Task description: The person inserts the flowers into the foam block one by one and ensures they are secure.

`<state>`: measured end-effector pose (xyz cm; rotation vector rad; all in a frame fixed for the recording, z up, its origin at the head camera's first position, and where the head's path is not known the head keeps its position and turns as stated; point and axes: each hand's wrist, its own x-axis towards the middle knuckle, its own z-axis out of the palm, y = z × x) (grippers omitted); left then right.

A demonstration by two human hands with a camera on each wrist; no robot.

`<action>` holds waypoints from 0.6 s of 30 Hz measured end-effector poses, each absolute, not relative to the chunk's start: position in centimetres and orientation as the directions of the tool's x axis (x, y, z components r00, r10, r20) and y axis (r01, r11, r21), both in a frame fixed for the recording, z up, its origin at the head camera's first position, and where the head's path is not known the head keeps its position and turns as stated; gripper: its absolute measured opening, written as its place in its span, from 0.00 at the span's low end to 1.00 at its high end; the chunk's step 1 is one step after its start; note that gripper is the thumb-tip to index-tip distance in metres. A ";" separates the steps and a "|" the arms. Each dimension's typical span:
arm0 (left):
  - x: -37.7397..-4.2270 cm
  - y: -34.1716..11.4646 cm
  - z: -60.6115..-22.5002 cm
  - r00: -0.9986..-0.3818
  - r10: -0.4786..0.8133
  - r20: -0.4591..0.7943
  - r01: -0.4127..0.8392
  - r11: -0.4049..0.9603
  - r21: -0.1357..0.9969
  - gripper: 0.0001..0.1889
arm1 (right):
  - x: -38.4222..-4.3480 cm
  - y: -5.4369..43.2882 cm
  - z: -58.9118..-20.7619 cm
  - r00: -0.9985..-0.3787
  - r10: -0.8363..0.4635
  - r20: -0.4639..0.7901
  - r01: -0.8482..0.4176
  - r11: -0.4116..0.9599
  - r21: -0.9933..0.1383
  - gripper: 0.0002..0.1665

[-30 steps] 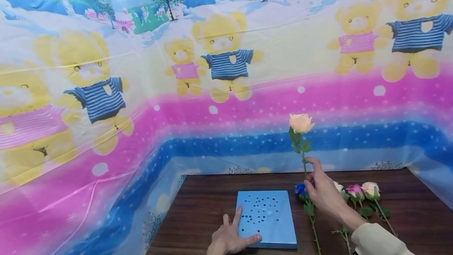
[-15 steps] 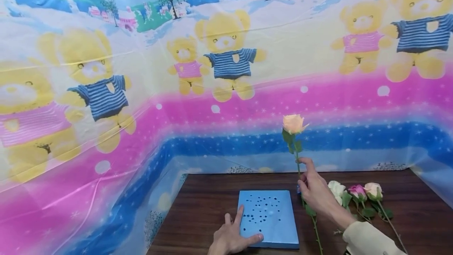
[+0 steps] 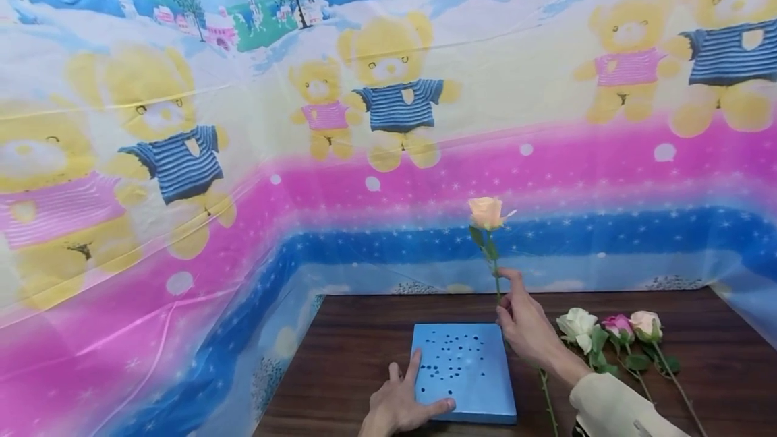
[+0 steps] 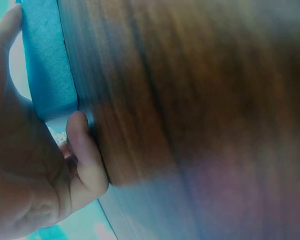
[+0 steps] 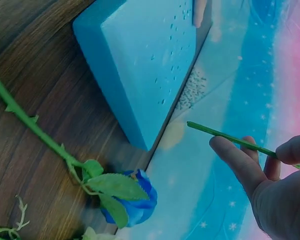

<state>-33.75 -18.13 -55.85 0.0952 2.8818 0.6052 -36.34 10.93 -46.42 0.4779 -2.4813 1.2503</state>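
Right grip (image 3: 529,332) — pinches peach rose (image 3: 485,213) | left grip (image 3: 398,400) — touches blue block (image 3: 470,371)

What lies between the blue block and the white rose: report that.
The blue rose, seen in the right wrist view; in the head view, the right hand hides part of it.

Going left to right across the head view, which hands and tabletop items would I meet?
Left hand → blue block with holes → right hand → white rose → pink rose → pale peach rose.
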 end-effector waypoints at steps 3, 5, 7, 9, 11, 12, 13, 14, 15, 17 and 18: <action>-33.8 -18.1 -55.9 -0.980 0.096 -0.175 0.021 0.920 0.391 0.65 | -36.6 10.3 -46.3 -0.896 -0.153 0.418 -0.428 0.552 -0.716 0.39; -33.8 -18.0 -55.9 -0.980 0.094 -0.174 0.021 0.923 0.385 0.65 | -36.6 10.0 -46.3 -0.898 -0.156 0.410 -0.425 0.541 -0.726 0.39; -33.7 -18.0 -55.8 -0.980 0.092 -0.175 0.019 0.925 0.379 0.65 | -36.8 9.7 -46.3 -0.900 -0.160 0.406 -0.426 0.528 -0.735 0.40; -33.7 -18.0 -55.8 -0.980 0.092 -0.174 0.020 0.926 0.376 0.65 | -36.9 9.3 -46.3 -0.895 -0.164 0.415 -0.435 0.525 -0.731 0.40; -33.7 -18.0 -55.7 -0.981 0.089 -0.175 0.016 0.926 0.377 0.65 | -37.1 9.0 -46.3 -0.887 -0.171 0.430 -0.451 0.525 -0.722 0.39; -33.7 -18.0 -55.7 -0.980 0.087 -0.177 0.015 0.927 0.375 0.65 | -37.2 8.8 -46.4 -0.883 -0.173 0.437 -0.458 0.525 -0.718 0.39; -33.7 -18.0 -55.6 -0.980 0.086 -0.178 0.013 0.926 0.376 0.65 | -37.2 8.6 -46.4 -0.879 -0.176 0.443 -0.464 0.525 -0.714 0.39; -33.7 -18.0 -55.6 -0.980 0.086 -0.180 0.012 0.926 0.377 0.65 | -37.3 8.5 -46.4 -0.878 -0.177 0.445 -0.467 0.524 -0.712 0.39; -33.7 -18.0 -55.6 -0.979 0.086 -0.182 0.011 0.925 0.380 0.65 | -37.4 8.3 -46.4 -0.878 -0.177 0.445 -0.467 0.521 -0.714 0.39; -33.6 -18.0 -55.6 -0.979 0.087 -0.186 0.009 0.924 0.383 0.65 | -37.5 8.1 -46.4 -0.880 -0.176 0.441 -0.464 0.519 -0.718 0.38; -33.7 -18.0 -55.6 -0.979 0.087 -0.186 0.009 0.923 0.385 0.65 | -37.5 8.0 -46.4 -0.882 -0.175 0.437 -0.460 0.518 -0.721 0.38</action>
